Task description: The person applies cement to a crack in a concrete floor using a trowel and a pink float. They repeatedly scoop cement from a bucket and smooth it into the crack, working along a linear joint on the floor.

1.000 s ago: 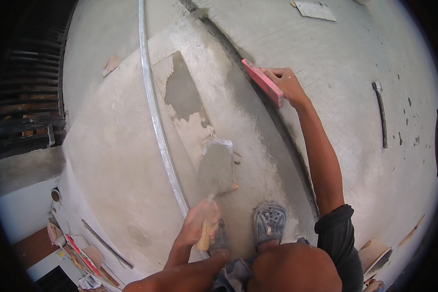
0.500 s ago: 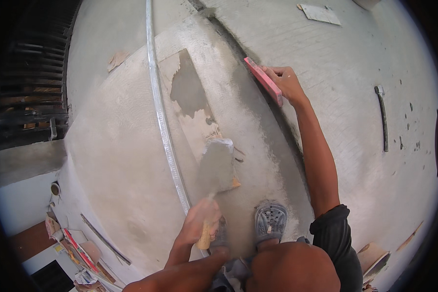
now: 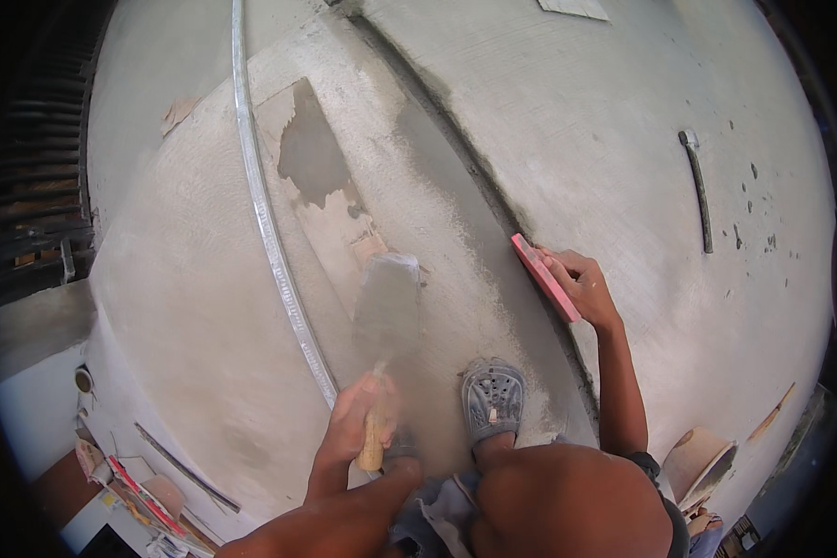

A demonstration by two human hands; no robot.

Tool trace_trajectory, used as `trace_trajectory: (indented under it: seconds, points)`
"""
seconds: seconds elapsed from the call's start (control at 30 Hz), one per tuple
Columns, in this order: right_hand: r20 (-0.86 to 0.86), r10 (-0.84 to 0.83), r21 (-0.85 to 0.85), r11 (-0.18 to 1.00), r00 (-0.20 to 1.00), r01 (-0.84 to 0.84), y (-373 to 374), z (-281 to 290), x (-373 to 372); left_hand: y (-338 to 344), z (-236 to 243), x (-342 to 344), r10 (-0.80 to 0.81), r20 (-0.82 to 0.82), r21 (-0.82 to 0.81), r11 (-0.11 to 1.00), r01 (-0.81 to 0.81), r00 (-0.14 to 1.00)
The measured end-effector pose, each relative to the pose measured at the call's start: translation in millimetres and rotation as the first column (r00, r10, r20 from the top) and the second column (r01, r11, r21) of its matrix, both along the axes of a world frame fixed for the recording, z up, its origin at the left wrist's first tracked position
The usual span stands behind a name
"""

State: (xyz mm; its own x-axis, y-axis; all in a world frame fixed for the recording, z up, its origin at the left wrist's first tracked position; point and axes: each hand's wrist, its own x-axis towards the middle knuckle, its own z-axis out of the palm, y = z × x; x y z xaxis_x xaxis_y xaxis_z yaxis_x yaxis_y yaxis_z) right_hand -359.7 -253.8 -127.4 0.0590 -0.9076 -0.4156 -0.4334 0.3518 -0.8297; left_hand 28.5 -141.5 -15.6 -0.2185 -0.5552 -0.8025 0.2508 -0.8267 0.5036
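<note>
My left hand (image 3: 355, 417) is closed round the wooden handle of a pointed-handle masonry trowel (image 3: 388, 302), whose wide blade is coated grey and slightly blurred. The blade hangs over a board (image 3: 330, 246) partly covered in wet mortar (image 3: 313, 149). My right hand (image 3: 578, 285) grips a pink float (image 3: 546, 279), tilted up on its long edge. The float lies along a dark groove-like line (image 3: 470, 167) beside a smooth, wet grey strip (image 3: 437, 153) of floor. Its underside is hidden.
A long metal straightedge (image 3: 272, 232) lies left of the board. On the right rests a hammer-like tool (image 3: 697, 191) near scattered dark crumbs. My shod foot (image 3: 493, 400) stands between my hands. A bucket-like container (image 3: 699, 465) is at lower right, and a barred grille (image 3: 42, 177) at far left.
My right hand has drawn the float nearer to me along the dark line. My left hand still holds the trowel over the board. The whole view has shifted a little.
</note>
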Motion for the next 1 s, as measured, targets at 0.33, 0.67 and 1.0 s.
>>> trace_trajectory:
  seconds: [0.33, 0.67, 1.0]
  points:
    - [0.147, -0.091, -0.22, 0.968, 0.985, 0.122, -79, -10, 24, -12, 1, -3, 0.01, -0.078, -0.046, 0.999, -0.014, 0.997]
    - [-0.015, 0.069, 0.01, 0.998, 0.997, -0.069, 13, 2, -7, 6, 9, 12, 0.088, -0.08, -0.001, 0.996, -0.089, 0.993]
    - [-0.041, -0.114, -0.327, 0.94, 0.993, 0.095, 19, 57, 16, 3, 4, 16, 0.058, -0.109, -0.041, 0.997, -0.062, 0.992]
